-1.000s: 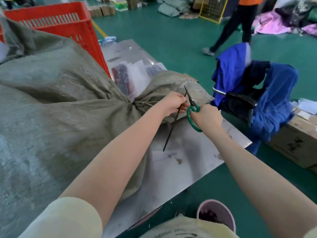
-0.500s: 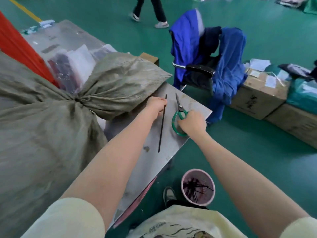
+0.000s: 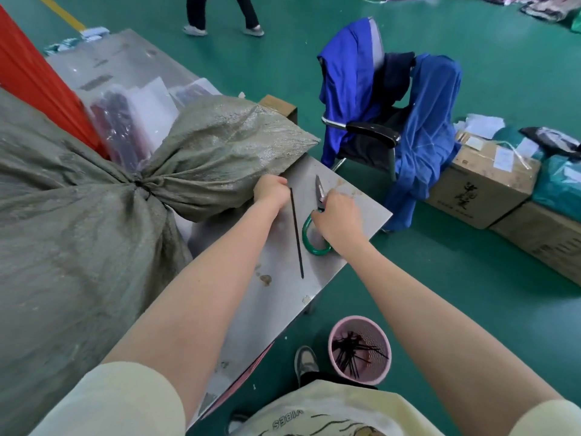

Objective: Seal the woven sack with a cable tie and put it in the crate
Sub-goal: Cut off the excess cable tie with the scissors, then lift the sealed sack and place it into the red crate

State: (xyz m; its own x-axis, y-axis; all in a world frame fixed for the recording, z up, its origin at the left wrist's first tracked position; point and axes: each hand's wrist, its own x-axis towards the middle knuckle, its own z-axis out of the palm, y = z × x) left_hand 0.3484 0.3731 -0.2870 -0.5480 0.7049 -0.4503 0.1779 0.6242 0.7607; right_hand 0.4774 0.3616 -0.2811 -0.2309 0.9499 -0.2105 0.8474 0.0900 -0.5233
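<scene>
A bulky grey-green woven sack (image 3: 72, 234), coarse and faintly shiny, is seen lying on the left of a dull, stained metal bench (image 3: 349, 196). Its neck is cinched by a thin black cable tie (image 3: 143, 191), with the loose mouth fanned out to the right. The left hand (image 3: 271, 191) is curled closed at the edge of that mouth, just beside the far end of a long black strip (image 3: 296, 232) lying flat on the bench; whether the strip is gripped cannot be told. The right hand (image 3: 338, 215) is closed on the green loop handles of steel scissors (image 3: 316, 221), blades together and pointing far. A smooth red crate (image 3: 37, 86) is seen behind the sack at far left. On the floor near the bench, a pink round bin (image 3: 382, 366) is filled with black offcuts. Black characters, unreadable, are printed on a cardboard box (image 3: 478, 190) at right.
</scene>
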